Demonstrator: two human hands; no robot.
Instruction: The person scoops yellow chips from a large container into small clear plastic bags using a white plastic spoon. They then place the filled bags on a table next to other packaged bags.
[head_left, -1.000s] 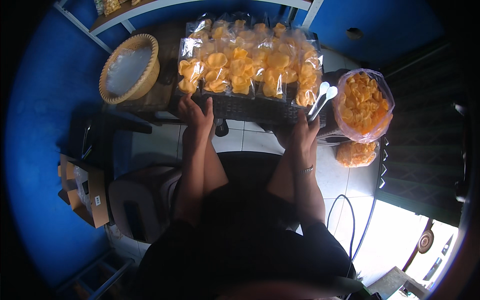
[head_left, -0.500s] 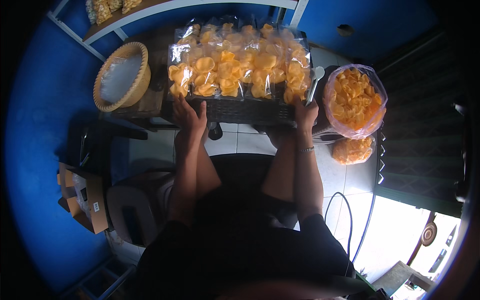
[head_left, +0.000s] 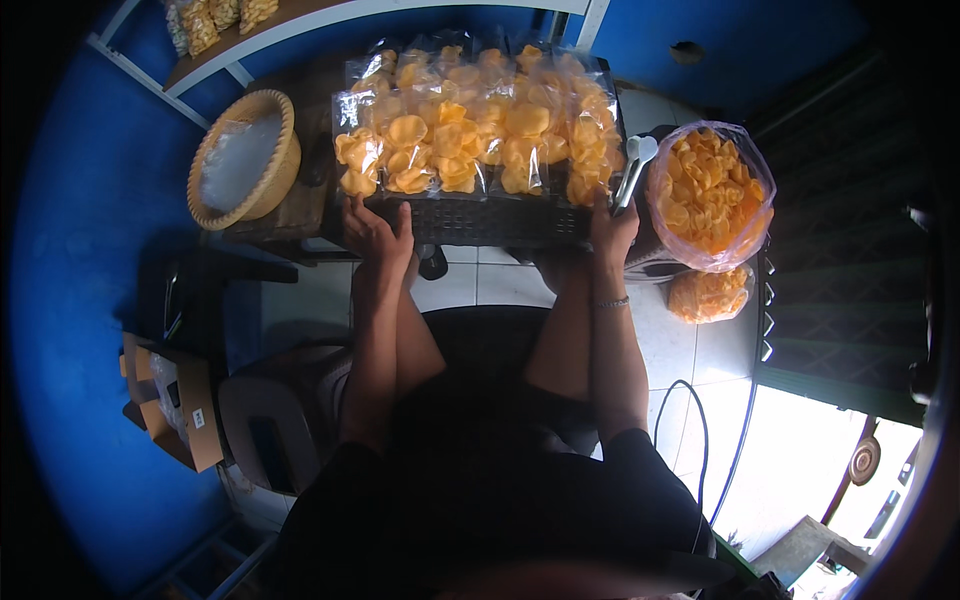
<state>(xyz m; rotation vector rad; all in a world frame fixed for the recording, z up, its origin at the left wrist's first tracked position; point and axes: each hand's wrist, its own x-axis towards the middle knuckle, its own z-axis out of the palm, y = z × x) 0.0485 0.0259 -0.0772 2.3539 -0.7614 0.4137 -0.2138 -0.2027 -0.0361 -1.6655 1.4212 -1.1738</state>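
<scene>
Clear plastic packets of round orange chips [head_left: 455, 150] lie in rows on a black woven-look plastic basket [head_left: 480, 224] in front of me. My left hand [head_left: 378, 238] grips the basket's near left corner, with its thumb apart against the front wall. At the near right corner, my right hand [head_left: 613, 236] is closed on the basket. White-tipped metal tongs [head_left: 630, 172] lean at the basket's right side, their lower end beside my right fingers. Whether those fingers also hold the tongs I cannot tell.
On the left stands a round woven basket [head_left: 290, 150] lined with clear plastic. A large open bag of chips [head_left: 710, 190] is at right, with a smaller bag of chips [head_left: 708, 295] below it. A cardboard box [head_left: 205, 425] sits lower left. A cable [head_left: 705, 440] loops at right.
My left fingers have slid slightly down and left at the basket's corner. The right hand keeps its place. The whole view has shifted a little.
</scene>
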